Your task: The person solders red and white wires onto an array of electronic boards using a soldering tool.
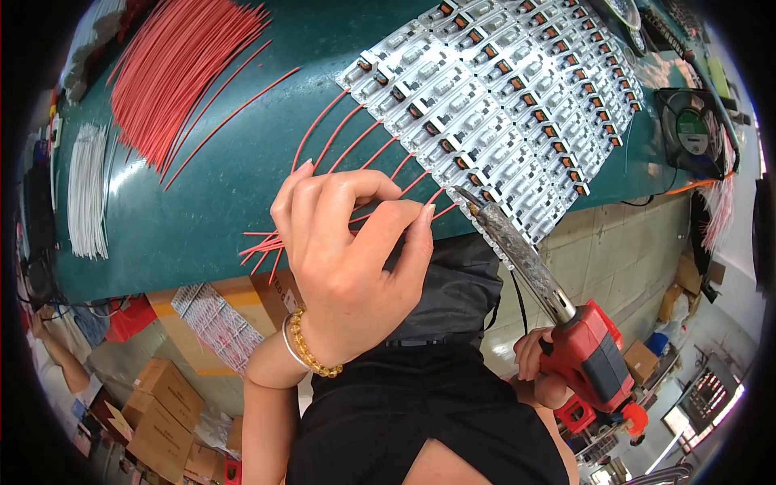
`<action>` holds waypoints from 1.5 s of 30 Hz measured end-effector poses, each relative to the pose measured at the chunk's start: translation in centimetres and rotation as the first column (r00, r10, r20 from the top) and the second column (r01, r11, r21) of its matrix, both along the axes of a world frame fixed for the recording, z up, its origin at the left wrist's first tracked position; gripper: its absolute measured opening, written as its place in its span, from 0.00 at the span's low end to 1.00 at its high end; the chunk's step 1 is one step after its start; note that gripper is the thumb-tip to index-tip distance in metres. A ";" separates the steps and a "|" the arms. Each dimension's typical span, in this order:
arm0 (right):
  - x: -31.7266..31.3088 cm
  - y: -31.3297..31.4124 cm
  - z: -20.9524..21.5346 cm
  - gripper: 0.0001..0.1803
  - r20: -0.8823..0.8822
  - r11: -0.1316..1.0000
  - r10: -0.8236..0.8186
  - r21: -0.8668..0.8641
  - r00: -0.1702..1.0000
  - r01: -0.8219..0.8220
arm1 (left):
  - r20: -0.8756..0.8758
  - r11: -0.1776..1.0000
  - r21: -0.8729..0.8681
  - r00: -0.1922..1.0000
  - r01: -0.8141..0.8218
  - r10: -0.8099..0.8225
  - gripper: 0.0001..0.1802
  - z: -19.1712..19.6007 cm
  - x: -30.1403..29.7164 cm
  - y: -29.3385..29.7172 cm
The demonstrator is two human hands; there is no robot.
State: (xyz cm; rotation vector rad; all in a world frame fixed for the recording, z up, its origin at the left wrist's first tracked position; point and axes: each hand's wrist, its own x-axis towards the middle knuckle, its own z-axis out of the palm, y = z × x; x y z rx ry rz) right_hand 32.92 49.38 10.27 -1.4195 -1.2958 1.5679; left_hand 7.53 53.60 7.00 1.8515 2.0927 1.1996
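A panel of white circuit boards [493, 113] lies on the green table, studded with rows of small parts, some black and orange. Several red wires [337, 121] run from its left edge toward my left hand [347, 234]. Thumb and forefinger of that hand pinch one red wire [437, 194] close to the board edge. My right hand [540, 368] grips the red and black handle of a soldering gun [582, 347]. Its dark tip [465, 196] is at the panel's lower left edge, just right of the pinched wire; whether it touches is hard to tell.
A large bundle of red wires [178, 73] lies at the far left of the table [242, 170], with a bundle of white wires [87, 194] nearer. At the right stands a black fan [691, 133]. Cardboard boxes [162, 404] are on the floor at lower left.
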 end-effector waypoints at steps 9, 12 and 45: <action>0.0 -0.6 -1.0 0.36 -0.151 0.996 -0.043 0.067 0.988 0.054 | -0.013 1.000 0.014 1.000 -0.004 0.005 0.07 0.1 0.1 0.1; 0.0 -0.9 -1.4 0.36 -0.234 0.994 -0.100 0.029 0.967 0.109 | -0.013 1.000 0.018 1.000 0.014 -0.014 0.07 -0.1 -0.1 -0.2; 1.8 -2.1 -1.6 0.38 -0.132 0.996 -0.077 0.036 0.988 0.082 | -0.028 0.989 -0.095 0.993 0.110 -0.113 0.07 1.1 2.3 0.1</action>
